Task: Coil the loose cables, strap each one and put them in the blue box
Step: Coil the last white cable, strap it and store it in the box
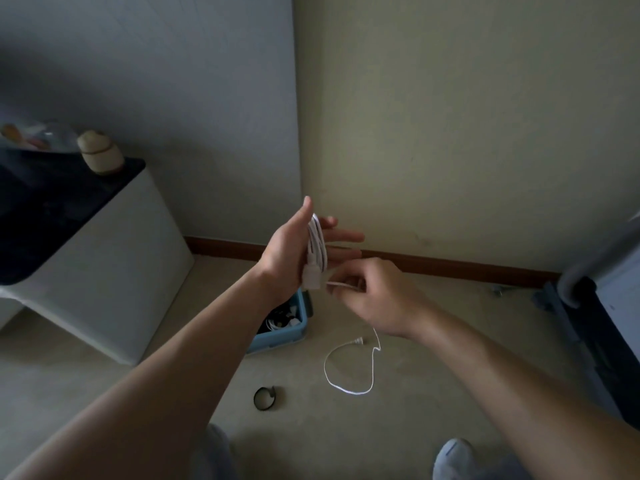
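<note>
A white cable (317, 242) is wound in several loops around the straight fingers of my left hand (294, 251), with its white plug lying against the palm. My right hand (377, 299) pinches the cable's running strand just below the loops. The free tail hangs down and curls on the floor, ending in a small white connector (356, 341). The blue box (292, 332) stands on the floor beneath my left wrist, partly hidden by my forearm, with coiled cables inside. A black strap (265, 398) lies looped on the floor in front of the box.
A white cabinet (114, 271) with a dark top stands to the left, a small jar on it. Walls meet in a corner behind the box. A dark-and-grey piece of furniture (602, 306) fills the right edge. My knees show at the bottom.
</note>
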A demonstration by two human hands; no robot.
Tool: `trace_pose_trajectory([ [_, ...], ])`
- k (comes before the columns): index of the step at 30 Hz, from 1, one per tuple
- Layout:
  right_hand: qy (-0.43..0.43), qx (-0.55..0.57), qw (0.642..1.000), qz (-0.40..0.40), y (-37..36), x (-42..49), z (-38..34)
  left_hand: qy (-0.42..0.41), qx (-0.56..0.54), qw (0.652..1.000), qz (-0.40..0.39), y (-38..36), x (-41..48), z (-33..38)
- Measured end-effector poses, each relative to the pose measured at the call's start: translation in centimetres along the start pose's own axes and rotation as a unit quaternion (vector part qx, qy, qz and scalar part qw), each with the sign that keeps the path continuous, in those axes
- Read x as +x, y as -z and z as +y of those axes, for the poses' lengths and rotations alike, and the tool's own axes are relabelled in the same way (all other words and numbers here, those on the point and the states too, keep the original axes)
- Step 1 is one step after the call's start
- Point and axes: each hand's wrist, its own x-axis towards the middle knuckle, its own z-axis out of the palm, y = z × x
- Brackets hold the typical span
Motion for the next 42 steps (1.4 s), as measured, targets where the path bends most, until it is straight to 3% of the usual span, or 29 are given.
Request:
trace_pose_trajectory([
  [5,-0.017,0.158,0.987,-0.029,1.0,0.0,0.0,0.016,0.069,0.997,-0.004,-0.1,0.0,-0.5],
  [12,0.008,0.181,0.983,-0.009,3.3,0.5,1.0,0.056,0.183,0.973,-0.133,-1.3,-0.6,-1.1],
  [18,0.051,0.247,0.965,0.076,4.7,0.9,1.7,0.096,0.271,0.946,-0.148,-1.4,-0.4,-1.8],
  [25,0.028,0.270,0.959,0.081,5.0,1.4,2.8,0.075,0.213,0.952,-0.208,-1.3,-0.4,-1.6],
  [33,0.019,0.258,0.962,0.091,5.3,1.6,4.0,0.058,0.259,0.944,-0.195,-1.8,-1.4,-1.3],
  [38,-0.048,0.266,0.963,0.005,4.2,1.6,4.3,0.030,0.162,0.972,-0.165,-1.4,-1.3,-1.3],
  [42,-0.116,0.195,0.972,-0.060,2.6,1.8,5.0,0.019,0.020,0.987,-0.156,-0.6,-0.6,-1.0],
])
